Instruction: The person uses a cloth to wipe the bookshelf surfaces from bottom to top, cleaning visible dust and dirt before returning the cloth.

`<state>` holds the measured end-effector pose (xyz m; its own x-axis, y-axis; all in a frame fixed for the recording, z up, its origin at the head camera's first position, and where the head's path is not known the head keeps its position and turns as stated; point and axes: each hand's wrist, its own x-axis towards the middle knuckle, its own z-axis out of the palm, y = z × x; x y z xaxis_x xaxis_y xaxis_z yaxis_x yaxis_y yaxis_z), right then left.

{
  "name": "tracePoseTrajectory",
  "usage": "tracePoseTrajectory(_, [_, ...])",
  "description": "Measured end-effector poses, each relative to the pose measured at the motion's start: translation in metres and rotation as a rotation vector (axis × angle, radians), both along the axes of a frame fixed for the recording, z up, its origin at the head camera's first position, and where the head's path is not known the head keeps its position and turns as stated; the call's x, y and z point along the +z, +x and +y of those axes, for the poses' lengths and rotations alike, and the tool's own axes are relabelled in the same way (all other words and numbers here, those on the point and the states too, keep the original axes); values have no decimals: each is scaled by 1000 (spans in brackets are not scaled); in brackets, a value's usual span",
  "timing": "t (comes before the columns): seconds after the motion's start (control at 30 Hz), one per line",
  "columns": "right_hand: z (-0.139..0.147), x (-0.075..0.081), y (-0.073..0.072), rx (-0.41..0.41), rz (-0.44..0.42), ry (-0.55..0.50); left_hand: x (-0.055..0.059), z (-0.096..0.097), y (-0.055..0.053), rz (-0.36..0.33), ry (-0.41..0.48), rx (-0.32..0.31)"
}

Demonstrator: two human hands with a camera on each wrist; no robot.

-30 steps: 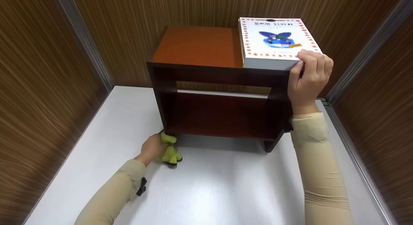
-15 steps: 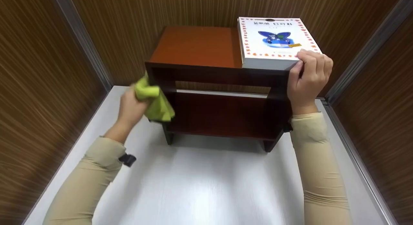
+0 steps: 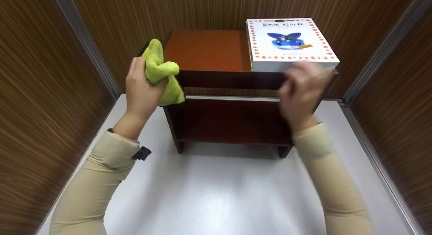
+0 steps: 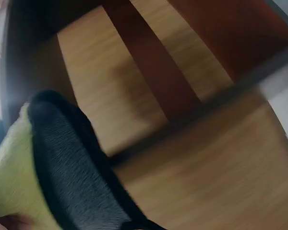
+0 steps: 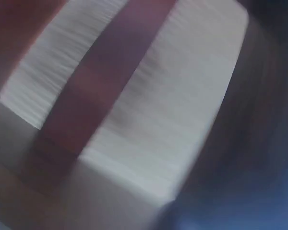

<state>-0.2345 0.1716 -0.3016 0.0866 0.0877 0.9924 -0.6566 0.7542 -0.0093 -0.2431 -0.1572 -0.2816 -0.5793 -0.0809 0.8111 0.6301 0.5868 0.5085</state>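
Observation:
My left hand (image 3: 142, 91) grips a bunched yellow-green cleaning cloth (image 3: 162, 72) at the top left front corner of a small reddish-brown shelf (image 3: 207, 49). In the left wrist view the dark underside of the cloth (image 4: 77, 163) shows, along with its yellow-green face. My right hand (image 3: 300, 95), blurred by motion, is in front of the shelf's upper right part, just below a white book (image 3: 292, 51) with a butterfly on its cover. Its fingers look loosely bent, with nothing seen in them.
The shelf stands on a white tabletop (image 3: 209, 187) and has one lower board (image 3: 233, 120). Wood-grain panels (image 3: 209, 9) enclose the back and both sides. The book lies flat on the right half of the shelf top.
My left hand has lifted the cloth from the foot of the shelf's left side up to its top corner. My right hand has left the top right corner and moved leftward.

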Motion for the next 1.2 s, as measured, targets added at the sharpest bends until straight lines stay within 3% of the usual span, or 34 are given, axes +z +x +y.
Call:
tracePoseTrajectory(0.1, [-54,-10,12,104,39,290,0,8,7,-35,59,-19])
tracePoseTrajectory(0.2, [-108,-7,18,103,-43,573,-1,16,14,-90,100,-75])
tracePoseTrajectory(0.33, [-163,7,5,26,-198,743,-3,17,19,-250,241,-361])
tracePoseTrajectory(0.43, [-188,12,-12,-29,-271,802,-8,2,19,-374,453,-595])
tracePoseTrajectory(0.5, [-195,14,-20,-93,-251,853,-14,-9,19,-424,559,-678])
tracePoseTrajectory(0.57, [-197,14,-25,-161,-197,899,-18,-19,19,-433,590,-721])
tracePoseTrajectory(0.6, [-196,15,-26,-189,-167,910,-20,-22,19,-417,573,-712])
tracePoseTrajectory(0.67, [-193,17,-27,-237,-122,909,-21,-28,18,-333,499,-632])
tracePoseTrajectory(0.8, [-183,21,-24,-329,-104,906,-21,-29,8,-96,372,-352])
tracePoseTrajectory(0.9, [-172,22,-16,-416,-106,908,-20,-29,1,5,290,-211])
tracePoseTrajectory(1.1, [-130,22,-4,-475,-127,822,-25,-25,-6,111,-75,-117])
tracePoseTrajectory(1.2, [-108,23,1,-487,-134,779,-28,-20,-10,144,-190,-96])
